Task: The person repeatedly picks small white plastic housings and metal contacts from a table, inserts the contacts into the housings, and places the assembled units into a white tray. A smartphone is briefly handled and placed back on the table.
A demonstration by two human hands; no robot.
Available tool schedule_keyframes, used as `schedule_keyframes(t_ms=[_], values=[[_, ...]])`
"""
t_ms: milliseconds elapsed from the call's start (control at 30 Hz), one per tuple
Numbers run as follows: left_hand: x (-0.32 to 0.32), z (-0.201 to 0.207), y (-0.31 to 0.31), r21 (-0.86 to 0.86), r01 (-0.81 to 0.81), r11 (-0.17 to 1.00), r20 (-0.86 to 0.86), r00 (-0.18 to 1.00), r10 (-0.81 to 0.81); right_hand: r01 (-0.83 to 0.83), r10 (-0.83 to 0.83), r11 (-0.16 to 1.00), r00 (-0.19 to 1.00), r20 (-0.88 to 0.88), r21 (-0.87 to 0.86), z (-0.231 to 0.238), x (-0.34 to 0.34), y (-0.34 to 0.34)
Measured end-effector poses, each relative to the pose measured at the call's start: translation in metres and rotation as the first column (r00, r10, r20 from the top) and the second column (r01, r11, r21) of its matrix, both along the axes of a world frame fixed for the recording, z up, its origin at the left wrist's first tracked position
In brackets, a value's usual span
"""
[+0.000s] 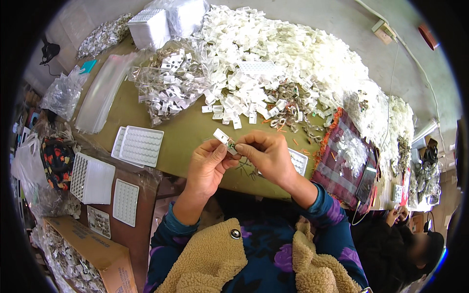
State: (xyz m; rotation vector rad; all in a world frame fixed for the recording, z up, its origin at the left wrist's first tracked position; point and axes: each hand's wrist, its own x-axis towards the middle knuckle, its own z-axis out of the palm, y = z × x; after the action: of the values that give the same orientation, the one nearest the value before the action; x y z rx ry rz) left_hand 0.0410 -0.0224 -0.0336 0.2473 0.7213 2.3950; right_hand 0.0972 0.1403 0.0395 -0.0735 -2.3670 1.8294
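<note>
Both of my hands meet over the near part of the green table. Between thumb and fingers, my left hand [212, 160] grips a small white plastic casing [221, 135] whose upper end sticks up past the fingertips. My right hand [267, 154] pinches at the lower end of the casing, where a small green circuit board [231, 145] shows. Fingertips partly hide the board, and I cannot tell whether it sits fully inside. Beyond my hands spreads a large heap of white plastic casings [293, 44], with a tangle of small wired parts [295, 105] at its near edge.
White dimpled trays [141, 145] lie left of my hands, with a tray stack [93, 178] farther left. A clear bag of parts [168, 80] stands behind them. A plaid cloth [337, 166] and a phone [367, 183] lie right. Another person [395, 244] sits at the lower right.
</note>
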Motion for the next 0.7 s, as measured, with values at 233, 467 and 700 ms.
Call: schedule_keyframes(t_ms=[233, 467, 700], values=[[0.001, -0.01, 0.004, -0.029, -0.034, 0.999, 0.042, 0.999, 0.035, 0.133, 0.122, 0.859, 0.885, -0.45, 0.494, -0.02, 0.005, -0.012], [0.012, 0.0, 0.008, -0.195, -0.168, 0.966, -0.121, 0.982, 0.146, 0.13, 0.091, 0.897, 0.881, -0.463, 0.423, -0.027, 0.004, -0.011], [0.015, 0.003, 0.007, -0.173, -0.253, 0.952, -0.139, 0.963, 0.231, 0.141, -0.141, 0.989, 0.99, -0.008, -0.039, -0.02, 0.02, -0.017]])
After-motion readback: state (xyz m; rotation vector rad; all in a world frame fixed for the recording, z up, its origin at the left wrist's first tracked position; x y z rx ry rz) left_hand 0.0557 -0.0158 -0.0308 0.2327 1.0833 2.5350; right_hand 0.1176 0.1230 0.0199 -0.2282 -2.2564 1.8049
